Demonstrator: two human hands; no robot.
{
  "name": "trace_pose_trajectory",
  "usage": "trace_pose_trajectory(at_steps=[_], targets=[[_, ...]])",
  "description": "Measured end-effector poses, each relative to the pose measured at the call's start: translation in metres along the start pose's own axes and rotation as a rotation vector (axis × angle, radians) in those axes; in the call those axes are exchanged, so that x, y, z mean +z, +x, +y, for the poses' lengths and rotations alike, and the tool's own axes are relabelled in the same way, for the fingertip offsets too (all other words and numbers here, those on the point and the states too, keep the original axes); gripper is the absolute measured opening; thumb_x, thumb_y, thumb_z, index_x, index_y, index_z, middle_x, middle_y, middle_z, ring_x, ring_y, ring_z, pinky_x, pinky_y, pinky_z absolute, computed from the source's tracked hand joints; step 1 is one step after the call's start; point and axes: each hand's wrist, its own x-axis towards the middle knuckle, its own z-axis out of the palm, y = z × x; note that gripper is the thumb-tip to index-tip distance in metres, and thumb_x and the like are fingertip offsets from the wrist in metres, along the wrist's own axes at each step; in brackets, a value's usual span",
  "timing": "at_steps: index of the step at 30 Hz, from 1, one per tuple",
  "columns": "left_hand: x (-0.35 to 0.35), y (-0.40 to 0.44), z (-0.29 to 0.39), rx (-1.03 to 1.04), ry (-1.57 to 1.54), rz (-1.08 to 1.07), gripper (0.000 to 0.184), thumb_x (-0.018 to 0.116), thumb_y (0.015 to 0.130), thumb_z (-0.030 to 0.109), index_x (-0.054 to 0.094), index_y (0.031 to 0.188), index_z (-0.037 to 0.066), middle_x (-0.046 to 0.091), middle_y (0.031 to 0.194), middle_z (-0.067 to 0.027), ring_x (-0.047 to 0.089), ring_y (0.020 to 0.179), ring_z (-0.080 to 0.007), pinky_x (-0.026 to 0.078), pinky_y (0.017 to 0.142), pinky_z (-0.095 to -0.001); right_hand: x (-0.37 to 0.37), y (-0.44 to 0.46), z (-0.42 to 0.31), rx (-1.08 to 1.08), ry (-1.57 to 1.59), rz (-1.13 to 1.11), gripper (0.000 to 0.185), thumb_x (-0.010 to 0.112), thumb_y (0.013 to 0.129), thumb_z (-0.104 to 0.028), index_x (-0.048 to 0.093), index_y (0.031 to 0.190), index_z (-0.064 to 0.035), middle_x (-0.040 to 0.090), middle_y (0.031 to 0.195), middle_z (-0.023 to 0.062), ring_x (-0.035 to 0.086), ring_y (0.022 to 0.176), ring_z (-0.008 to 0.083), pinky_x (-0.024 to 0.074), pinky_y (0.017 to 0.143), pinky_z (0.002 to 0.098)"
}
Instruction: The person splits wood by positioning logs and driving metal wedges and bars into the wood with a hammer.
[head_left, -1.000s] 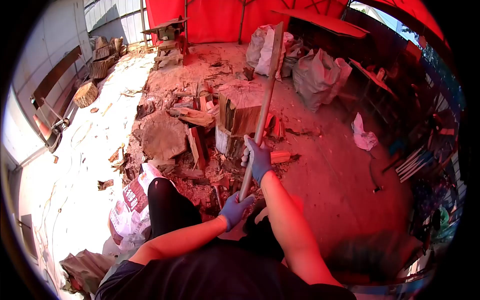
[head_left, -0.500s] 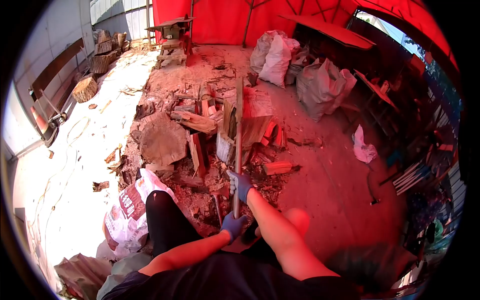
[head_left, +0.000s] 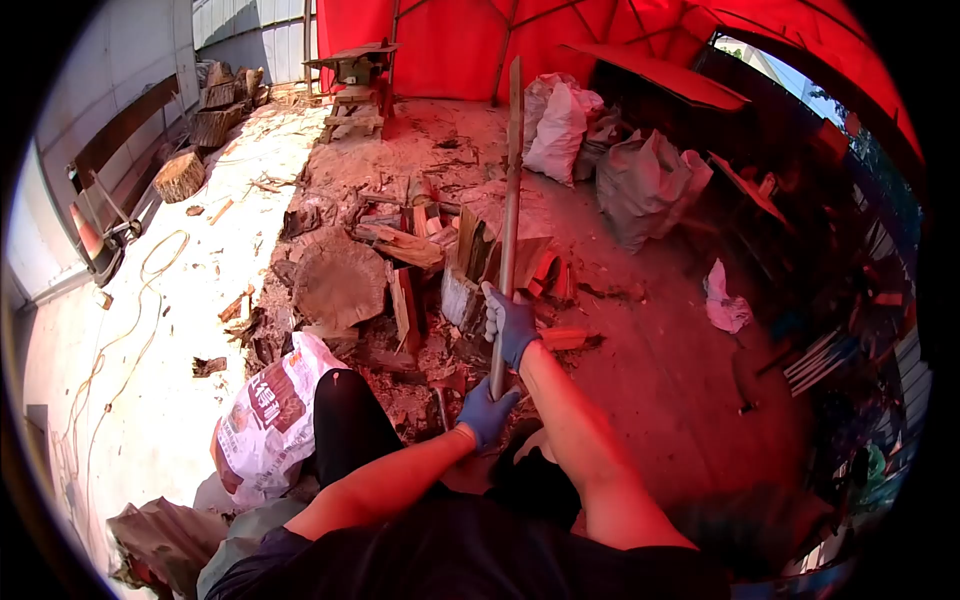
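Note:
I hold a long pole-like bar [head_left: 511, 220] that slants up and away from me, its upper part flatter than the round shaft. My left hand [head_left: 487, 414], in a blue-grey glove, is closed around the lower end. Higher on the shaft, my right hand [head_left: 512, 328] is gloved alike and also closed. Behind the bar stands a split log piece [head_left: 463, 280] with a pale side. A large round log [head_left: 340, 278] lies left of it among split firewood [head_left: 400, 244]. Close to my left hand, a short tool handle [head_left: 443, 408] shows; its head is unclear.
A printed plastic bag [head_left: 270, 410] leans by my left knee. White sacks [head_left: 645, 190] stand at the back right under the red tarp [head_left: 440, 50]. A cord [head_left: 140, 290] trails over the sunlit floor, and stumps [head_left: 180, 177] sit along the left wall.
Both hands have risen with the bar and shifted slightly right. The bar's top now reaches higher, in front of the red tarp. The view has turned a little left.

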Motion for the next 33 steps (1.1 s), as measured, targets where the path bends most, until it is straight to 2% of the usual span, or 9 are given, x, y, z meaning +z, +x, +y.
trace_pose_trajectory(at_steps=[7,12,15,19,21,23,25,29,33], targets=[[-0.017,0.105,0.316,0.639,0.047,-0.142,0.029,0.068,0.088,0.026,0.059,0.101,0.002,0.063,0.076,-0.0121,0.059,0.066,-0.0189,0.048,0.06,-0.038,0.108,-0.091,-0.304,-1.024,-0.195,-0.128,0.03,0.075,0.086,-0.028,0.051,0.081,-0.0103,0.047,0.055,0.0001,0.044,0.038,0.0142,0.0385,0.038,0.0319],[-0.037,0.157,0.41,0.862,0.008,-0.117,0.02,0.066,0.087,0.02,0.061,0.098,0.004,0.06,0.07,-0.0112,0.056,0.059,-0.0209,0.045,0.054,-0.0392,0.139,-0.074,-0.36,-1.508,-0.365,-0.005,0.026,0.074,0.084,-0.024,0.053,0.082,-0.0093,0.049,0.056,0.0017,0.047,0.039,0.0163,0.0408,0.038,0.0337],[-0.045,0.181,0.286,0.513,0.052,-0.085,0.015,0.065,0.087,0.017,0.061,0.096,0.005,0.058,0.066,-0.0107,0.055,0.055,-0.022,0.044,0.05,-0.04,0.1,0.02,-0.271,-1.184,-0.492,0.132,0.024,0.074,0.082,-0.022,0.054,0.082,-0.0088,0.05,0.056,0.0026,0.049,0.04,0.0176,0.0422,0.039,0.0347],[-0.033,0.105,-0.028,-0.594,-0.146,-0.163,0.008,0.063,0.086,0.012,0.063,0.093,0.007,0.056,0.061,-0.01,0.054,0.05,-0.0236,0.042,0.045,-0.0409,0.001,0.127,0.008,-0.067,-0.598,0.314,0.021,0.073,0.081,-0.019,0.056,0.083,-0.008,0.052,0.057,0.0039,0.051,0.041,0.0193,0.044,0.039,0.0361],[-0.033,0.052,-0.063,-0.939,-0.269,-0.15,0.006,0.062,0.086,0.009,0.063,0.091,0.008,0.055,0.058,-0.0096,0.053,0.047,-0.0244,0.041,0.042,-0.0414,-0.018,0.108,0.106,0.249,-0.535,0.342,0.02,0.073,0.08,-0.018,0.056,0.083,-0.0076,0.053,0.057,0.0045,0.052,0.041,0.0201,0.0449,0.04,0.0368],[-0.023,0.005,-0.058,-1.054,-0.298,-0.167,0.005,0.062,0.086,0.008,0.064,0.091,0.008,0.054,0.057,-0.0094,0.052,0.046,-0.0248,0.04,0.041,-0.0417,-0.027,0.085,0.133,0.298,-0.44,0.313,0.02,0.073,0.08,-0.017,0.056,0.081,-0.008,0.052,0.057,0.004,0.051,0.041,0.0199,0.0448,0.039,0.0368],[-0.034,0.036,-0.033,-0.851,-0.489,-0.069,0.003,0.06,0.086,0.007,0.059,0.089,0.005,0.046,0.053,-0.006,0.043,0.036,-0.0226,0.031,0.033,-0.0389,-0.012,0.094,0.111,0.25,-0.322,0.187,0.022,0.073,0.082,-0.018,0.053,0.076,-0.01,0.049,0.055,0.0015,0.047,0.039,0.0179,0.043,0.039,0.0357],[-0.034,0.025,-0.046,-0.719,-0.422,0.003,0.008,0.066,0.085,0.011,0.063,0.088,0.004,0.049,0.054,-0.004,0.043,0.037,-0.0166,0.034,0.034,-0.0331,-0.016,0.092,0.116,0.328,-0.166,0.153,0.026,0.074,0.084,-0.022,0.052,0.076,-0.0108,0.047,0.055,0.0012,0.045,0.039,0.0168,0.041,0.039,0.0352],[-0.03,0.018,-0.051,-0.722,-0.308,-0.015,0.009,0.065,0.085,0.013,0.06,0.089,0.006,0.048,0.054,-0.0046,0.046,0.039,-0.0188,0.033,0.035,-0.035,-0.014,0.076,0.118,0.143,-0.345,0.232,0.027,0.074,0.084,-0.023,0.052,0.081,-0.0074,0.049,0.056,0.0028,0.048,0.041,0.0178,0.0436,0.04,0.0358]])
